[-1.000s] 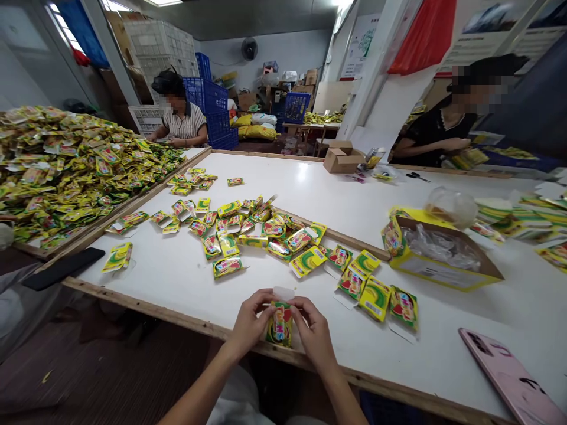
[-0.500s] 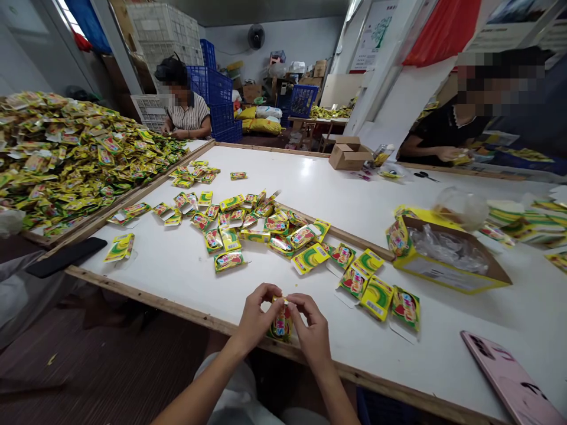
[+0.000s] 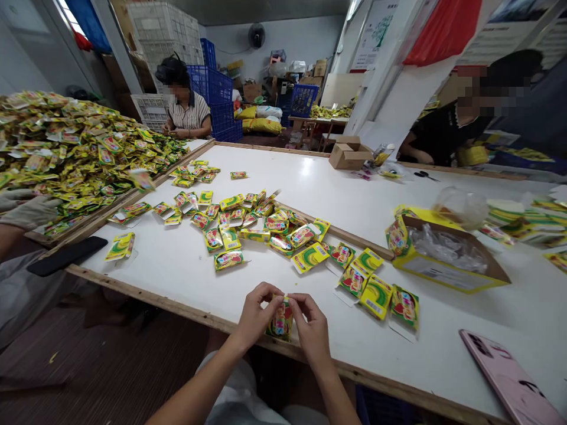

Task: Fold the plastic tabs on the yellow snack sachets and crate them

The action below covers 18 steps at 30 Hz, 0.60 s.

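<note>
A small yellow-green candy box (image 3: 280, 320) stands at the table's front edge, its printed face toward me. My left hand (image 3: 260, 310) pinches its upper left corner between thumb and fingers. On the upper right corner, my right hand (image 3: 309, 316) is closed in the same way, thumb in front. The fingers partly hide the top of the box. Beyond my hands lies a loose heap of similar candy boxes (image 3: 277, 223), some with white end flaps sticking out. To the right, several more lie in a cluster beside a flat yellow box (image 3: 376, 296).
A yellow display carton (image 3: 447, 274) holding clear plastic bags stands at right. A pink phone (image 3: 509, 375) lies near the right front, a black phone (image 3: 66, 257) on the left edge. A wooden strip divides the white table (image 3: 177, 283). Co-workers sit beyond; a gloved hand (image 3: 33, 212) is left.
My hands stay at the box's top with almost no movement. A gloved hand has come in at left, and a blurred packet appears over the big pile. The co-worker at right has shifted.
</note>
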Available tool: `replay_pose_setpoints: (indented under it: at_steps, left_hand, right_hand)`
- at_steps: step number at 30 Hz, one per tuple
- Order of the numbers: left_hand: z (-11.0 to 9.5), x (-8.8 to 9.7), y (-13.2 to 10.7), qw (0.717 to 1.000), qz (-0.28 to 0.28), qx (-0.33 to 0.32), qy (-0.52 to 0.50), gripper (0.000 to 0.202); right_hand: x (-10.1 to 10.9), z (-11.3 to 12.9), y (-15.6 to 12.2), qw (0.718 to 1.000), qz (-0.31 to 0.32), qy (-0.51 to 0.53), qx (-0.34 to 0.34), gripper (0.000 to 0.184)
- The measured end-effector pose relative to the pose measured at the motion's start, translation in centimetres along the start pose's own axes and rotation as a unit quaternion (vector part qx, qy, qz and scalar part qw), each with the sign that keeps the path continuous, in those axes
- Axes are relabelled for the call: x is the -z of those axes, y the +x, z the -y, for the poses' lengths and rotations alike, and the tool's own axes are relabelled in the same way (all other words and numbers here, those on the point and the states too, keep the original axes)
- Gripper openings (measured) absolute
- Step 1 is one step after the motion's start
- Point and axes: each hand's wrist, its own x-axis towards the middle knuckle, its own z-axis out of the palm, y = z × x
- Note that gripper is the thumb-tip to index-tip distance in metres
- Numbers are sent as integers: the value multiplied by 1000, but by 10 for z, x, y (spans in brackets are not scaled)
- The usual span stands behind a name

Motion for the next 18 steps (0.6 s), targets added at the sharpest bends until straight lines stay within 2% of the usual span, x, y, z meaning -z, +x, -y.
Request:
replay_pose_setpoints:
  at_steps: [5,10,15,18]
  left_hand:
    - [9,4,-7,1000,20,4,-24,13]
    - [7,4,-8,999,30,5,-16,15]
    - [8,2,-12,994,68,53,-69,43]
    - [10,-1,-14,994,62,55,-70,34]
  right_hand:
    - [1,-6,-10,1000,20,22,-2,20]
    - [2,-5,-12,999,15,29,-16,22]
    - [5,-7,-14,999,3,36,-35,33]
    - [1,-7,-13,999,14,30,-37,32]
